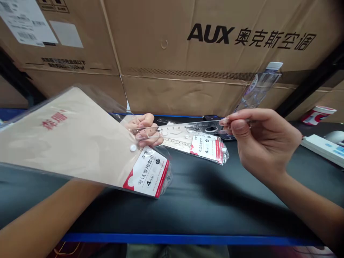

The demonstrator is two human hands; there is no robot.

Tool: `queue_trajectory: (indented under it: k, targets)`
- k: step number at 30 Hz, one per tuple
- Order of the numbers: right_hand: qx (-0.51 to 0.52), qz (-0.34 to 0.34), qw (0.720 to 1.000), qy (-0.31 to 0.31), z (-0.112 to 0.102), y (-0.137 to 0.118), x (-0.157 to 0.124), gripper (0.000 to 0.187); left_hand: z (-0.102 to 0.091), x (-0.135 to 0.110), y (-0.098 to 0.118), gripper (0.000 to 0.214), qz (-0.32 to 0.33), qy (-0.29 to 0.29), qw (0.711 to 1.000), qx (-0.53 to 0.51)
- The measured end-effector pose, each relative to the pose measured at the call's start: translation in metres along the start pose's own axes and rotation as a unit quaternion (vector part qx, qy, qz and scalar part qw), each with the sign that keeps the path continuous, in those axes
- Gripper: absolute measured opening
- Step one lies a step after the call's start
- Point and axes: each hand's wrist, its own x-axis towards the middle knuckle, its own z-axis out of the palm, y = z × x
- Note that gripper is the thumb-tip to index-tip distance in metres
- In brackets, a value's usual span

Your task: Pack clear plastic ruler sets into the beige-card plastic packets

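A clear plastic ruler (174,129) spans the gap between my two hands, held roughly level above the table. My right hand (264,141) pinches its right end between thumb and fingers. At its left end, my left hand (146,125) has curled fingers and grips a clear snap-button pouch (88,139) with a cream backing card and a red-and-white label. The ruler's left end overlaps these fingers; whether they also grip it, I cannot tell. My left forearm runs beneath the pouch. Behind the ruler, a similar packaged ruler set (205,147) lies on the black table (193,200).
A large AUX cardboard box (172,43) forms the back wall. At the back right stand a tilted water bottle (258,89) and a red-and-white cup (318,115). A white power strip (325,148) lies at the right. The table's front edge (150,238) is blue.
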Motion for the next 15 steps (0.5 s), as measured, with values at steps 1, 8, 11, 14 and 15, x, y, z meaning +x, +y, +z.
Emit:
queue_trajectory:
  k: [1, 8, 11, 14, 15]
  targets:
    - [0.003, -0.004, 1.0, -0.001, -0.0003, 0.0004, 0.0, 0.013, -0.0004, 0.0002, 0.0003, 0.035, 0.0, -0.003, 1.0, 0.005]
    - [0.004, -0.048, 0.999, 0.005, -0.0015, 0.0051, 0.0007, 0.017, -0.0037, 0.0028, 0.0019, 0.034, -0.004, -0.021, 1.0, 0.019]
    - [-0.002, -0.065, 0.998, 0.005, -0.002, 0.0072, 0.0012, 0.017, -0.0029, 0.0027, 0.0016, 0.032, -0.001, -0.006, 1.0, 0.004]
    - [-0.018, -0.065, 0.998, 0.009, -0.0036, 0.0086, 0.0003, 0.019, -0.0023, 0.0029, 0.0016, 0.032, -0.004, 0.008, 1.0, -0.004]
    - [-0.027, -0.07, 0.997, 0.01, -0.0045, 0.0089, -0.0005, 0.021, -0.0027, 0.0032, 0.0016, 0.032, -0.007, 0.008, 1.0, -0.008]
